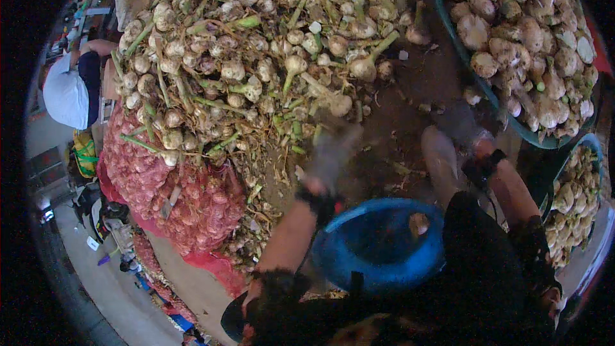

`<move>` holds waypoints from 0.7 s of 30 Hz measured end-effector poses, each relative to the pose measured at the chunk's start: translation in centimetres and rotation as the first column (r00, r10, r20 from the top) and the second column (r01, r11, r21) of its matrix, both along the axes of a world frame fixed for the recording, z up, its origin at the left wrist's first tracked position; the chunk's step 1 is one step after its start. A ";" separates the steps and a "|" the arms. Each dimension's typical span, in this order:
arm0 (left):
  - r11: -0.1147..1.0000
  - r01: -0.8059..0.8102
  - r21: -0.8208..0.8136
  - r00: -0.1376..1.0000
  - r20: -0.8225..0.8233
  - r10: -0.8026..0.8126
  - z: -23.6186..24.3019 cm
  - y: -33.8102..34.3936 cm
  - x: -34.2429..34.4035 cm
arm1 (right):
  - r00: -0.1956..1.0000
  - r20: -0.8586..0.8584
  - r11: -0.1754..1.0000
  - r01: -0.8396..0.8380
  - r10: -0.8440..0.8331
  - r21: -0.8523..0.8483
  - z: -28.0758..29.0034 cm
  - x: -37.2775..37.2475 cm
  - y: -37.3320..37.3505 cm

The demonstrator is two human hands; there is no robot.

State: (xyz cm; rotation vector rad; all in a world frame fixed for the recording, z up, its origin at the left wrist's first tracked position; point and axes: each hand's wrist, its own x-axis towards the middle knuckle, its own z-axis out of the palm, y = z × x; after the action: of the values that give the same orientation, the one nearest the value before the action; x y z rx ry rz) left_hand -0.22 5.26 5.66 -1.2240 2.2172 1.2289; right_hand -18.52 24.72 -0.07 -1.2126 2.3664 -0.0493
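My left hand (333, 157), in what looks like a grey glove, reaches to the edge of a big heap of garlic (211, 57) with stems and roots on. Motion smears its fingers, so its hold cannot be made out. Just beyond it is a garlic bulb with its stem (338, 104). My right hand (458, 125), also grey and blurred, is beside my leg near the large green tub (471, 77); whatever it may hold is hidden. Between my forearms stands a blue tub (333, 230). One garlic bulb (418, 224) shows inside its rim, whether lying or falling I cannot tell.
Red mesh sacks of garlic (173, 205) lie left of the heap. Large trimmed bulbs (532, 45) fill the green tub at the far right; a smaller tub of garlic (573, 192) stands nearer. A person in a light top (67, 93) sits at the far left.
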 end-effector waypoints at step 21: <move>0.867 -0.155 0.473 0.912 -0.269 0.310 -1.8 0.6 0.3 | 0.870 0.486 0.973 0.036 0.083 -0.229 0.9 0.8 -4.0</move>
State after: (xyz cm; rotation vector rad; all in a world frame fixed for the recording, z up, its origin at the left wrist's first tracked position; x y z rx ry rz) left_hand 0.10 5.82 3.82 -1.1836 1.8591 2.0475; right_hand -17.72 20.69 0.81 -1.1619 1.9276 -0.5760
